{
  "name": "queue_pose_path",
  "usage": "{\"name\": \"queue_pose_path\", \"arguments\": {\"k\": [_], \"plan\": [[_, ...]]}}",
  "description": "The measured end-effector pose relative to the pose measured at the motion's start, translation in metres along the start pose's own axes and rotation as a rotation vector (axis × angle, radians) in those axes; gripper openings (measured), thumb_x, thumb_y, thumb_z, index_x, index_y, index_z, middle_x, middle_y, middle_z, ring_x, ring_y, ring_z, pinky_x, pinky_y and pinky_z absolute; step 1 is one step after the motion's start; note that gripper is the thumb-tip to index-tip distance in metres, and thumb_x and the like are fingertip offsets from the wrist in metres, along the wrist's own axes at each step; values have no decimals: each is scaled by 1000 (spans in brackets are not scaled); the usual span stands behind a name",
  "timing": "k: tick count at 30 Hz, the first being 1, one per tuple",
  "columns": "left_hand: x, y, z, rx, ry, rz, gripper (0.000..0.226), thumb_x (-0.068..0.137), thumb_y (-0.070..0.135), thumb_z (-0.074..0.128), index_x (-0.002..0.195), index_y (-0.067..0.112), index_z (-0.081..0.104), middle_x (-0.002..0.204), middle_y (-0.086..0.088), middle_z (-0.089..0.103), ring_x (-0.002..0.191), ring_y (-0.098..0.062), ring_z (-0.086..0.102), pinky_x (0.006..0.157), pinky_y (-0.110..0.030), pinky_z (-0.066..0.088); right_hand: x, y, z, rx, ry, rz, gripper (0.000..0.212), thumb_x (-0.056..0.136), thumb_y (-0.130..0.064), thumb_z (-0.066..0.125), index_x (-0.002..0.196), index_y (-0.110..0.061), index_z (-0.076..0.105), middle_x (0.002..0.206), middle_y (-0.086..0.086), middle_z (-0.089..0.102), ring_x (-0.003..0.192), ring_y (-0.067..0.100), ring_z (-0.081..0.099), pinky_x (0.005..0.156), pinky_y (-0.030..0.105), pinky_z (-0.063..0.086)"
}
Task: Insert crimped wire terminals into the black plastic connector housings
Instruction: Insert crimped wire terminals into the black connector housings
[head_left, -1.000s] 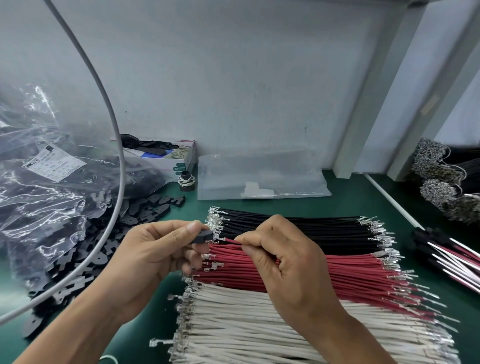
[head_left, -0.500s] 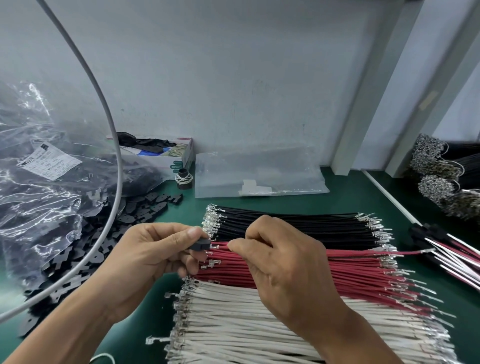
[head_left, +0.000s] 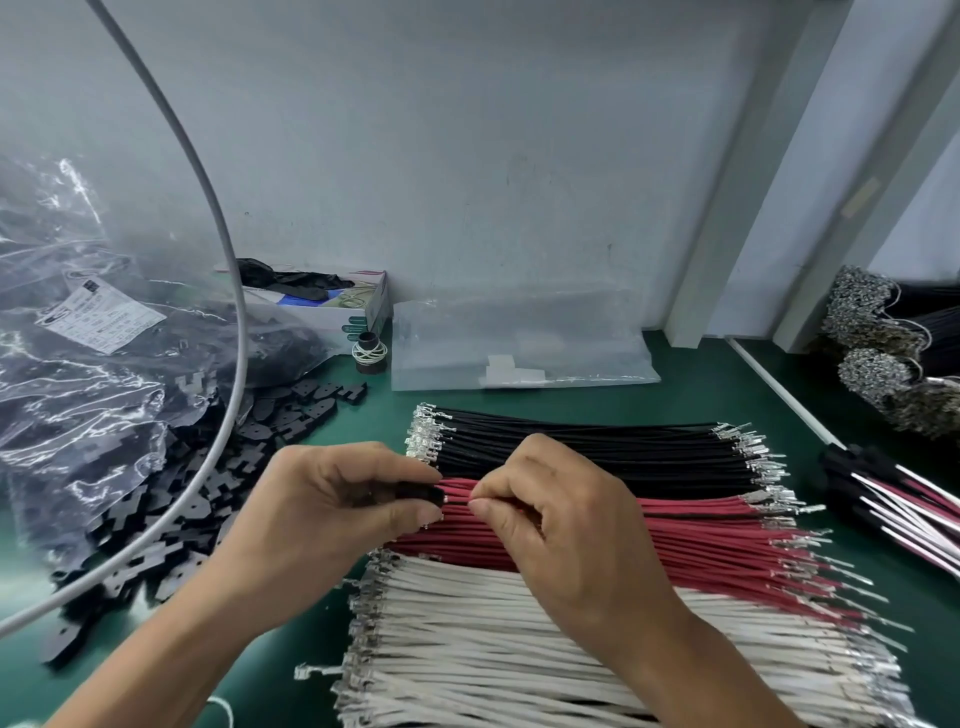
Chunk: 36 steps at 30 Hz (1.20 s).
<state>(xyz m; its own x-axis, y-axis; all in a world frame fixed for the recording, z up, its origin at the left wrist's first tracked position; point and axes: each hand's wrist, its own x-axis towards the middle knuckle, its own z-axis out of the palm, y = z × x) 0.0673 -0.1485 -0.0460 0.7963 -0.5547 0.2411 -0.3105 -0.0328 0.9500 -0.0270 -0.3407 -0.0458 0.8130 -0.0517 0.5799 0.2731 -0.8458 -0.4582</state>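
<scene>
Feeding a red wire (head_left: 460, 500) into the black housing (head_left: 415, 492).
Your left hand (head_left: 332, 514) grips the housing; your right hand (head_left: 561, 525) pinches the wire.

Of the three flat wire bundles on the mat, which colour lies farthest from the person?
The black wire bundle. It lies nearest the wall, beyond the red wire bundle in the middle; the white wire bundle lies closest to the person.

The white label (head_left: 98, 316) on the plastic bag (head_left: 78, 415) carries print, seemingly too blurred to read.
</scene>
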Motion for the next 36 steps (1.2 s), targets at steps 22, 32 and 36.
{"name": "queue_pose_path", "arguments": {"k": [22, 32, 36], "plan": [[4, -9, 0, -20, 173, 46, 26, 62, 27, 89, 88, 27, 84, 81, -11, 79, 67, -37, 69, 66, -37, 60, -2, -25, -9, -131, -301, 1, 18, 82, -51, 65, 88, -36, 72, 88, -20, 57, 85, -1, 48, 67, 26, 42], [4, -7, 4, -50, 162, 11, 27, 65, 10, 85, 88, 23, 84, 84, -18, 77, 84, -51, 67, 78, -60, 58, -5, -26, -5, -133, -409, 84, 15, 91, -48, 60, 98, -36, 65, 96, -17, 57, 95, 1, 45, 84, 31, 45], [4, -7, 4, -39, 176, 14, 25, 64, 16, 86, 87, 25, 84, 84, -21, 76, 83, -55, 64, 77, -68, 54, -5, -26, -5, -120, -435, 88, 11, 92, -43, 58, 91, -32, 63, 94, -17, 55, 94, 1, 45, 87, 32, 45]]}}
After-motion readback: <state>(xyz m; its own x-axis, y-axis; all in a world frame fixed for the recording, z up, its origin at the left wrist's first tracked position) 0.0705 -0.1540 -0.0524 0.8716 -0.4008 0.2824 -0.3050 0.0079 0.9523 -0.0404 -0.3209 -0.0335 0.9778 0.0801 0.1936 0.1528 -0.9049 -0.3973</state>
